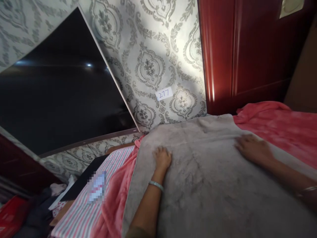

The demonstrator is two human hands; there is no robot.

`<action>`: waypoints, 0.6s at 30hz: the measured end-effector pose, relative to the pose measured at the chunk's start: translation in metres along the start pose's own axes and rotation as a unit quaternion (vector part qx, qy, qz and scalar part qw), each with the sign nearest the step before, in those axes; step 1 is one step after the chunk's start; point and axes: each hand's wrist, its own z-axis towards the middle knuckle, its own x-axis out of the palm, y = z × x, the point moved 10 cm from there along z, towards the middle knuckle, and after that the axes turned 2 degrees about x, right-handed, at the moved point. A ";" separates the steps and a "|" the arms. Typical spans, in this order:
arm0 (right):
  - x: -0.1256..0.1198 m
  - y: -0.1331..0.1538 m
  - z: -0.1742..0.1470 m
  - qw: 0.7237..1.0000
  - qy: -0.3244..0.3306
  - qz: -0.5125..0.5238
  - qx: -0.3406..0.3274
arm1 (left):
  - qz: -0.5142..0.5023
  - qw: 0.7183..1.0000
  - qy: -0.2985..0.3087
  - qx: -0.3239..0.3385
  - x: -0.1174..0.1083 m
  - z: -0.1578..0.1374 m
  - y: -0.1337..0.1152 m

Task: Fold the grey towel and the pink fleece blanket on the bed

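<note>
A large grey towel-like cloth (213,172) lies spread over a pink blanket (274,122). My left hand (162,158) rests palm down on the grey cloth near its left side, fingers stretched out and a bangle on the wrist. Farther right, my right hand (255,148) lies flat on the same cloth near its right edge; it is somewhat blurred, with its fingers pointing left. Neither hand grips anything that I can see. Faint creases run across the cloth between and below the hands.
A striped sheet (81,201) shows at the left, with a pixelated item (97,187) on it. Behind it, a large dark television (66,86) leans against patterned wallpaper. A paper label (164,94) reads 277. A red-brown door (250,49) stands at the back right.
</note>
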 end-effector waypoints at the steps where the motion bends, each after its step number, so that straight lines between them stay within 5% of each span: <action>1: 0.009 0.025 0.002 1.000 0.010 -0.004 -0.008 | -0.013 0.999 0.010 0.045 0.004 0.004 -0.026; 4: 0.041 0.119 0.004 0.986 0.078 0.019 -0.148 | -0.054 0.973 0.052 0.219 0.021 0.009 -0.105; 7: 0.053 0.151 0.012 0.971 0.108 0.015 -0.212 | -0.059 0.958 0.057 0.276 0.032 0.019 -0.134; 10: 0.045 0.109 0.034 0.983 0.101 -0.003 -0.150 | -0.036 0.975 0.044 0.213 0.033 0.041 -0.106; 15: 0.021 -0.002 0.046 0.996 0.029 -0.053 0.058 | -0.010 1.000 -0.022 0.016 0.017 0.062 -0.014; 18: 0.017 -0.020 0.040 0.993 -0.012 -0.058 0.101 | -0.008 0.999 -0.033 -0.038 0.015 0.061 0.005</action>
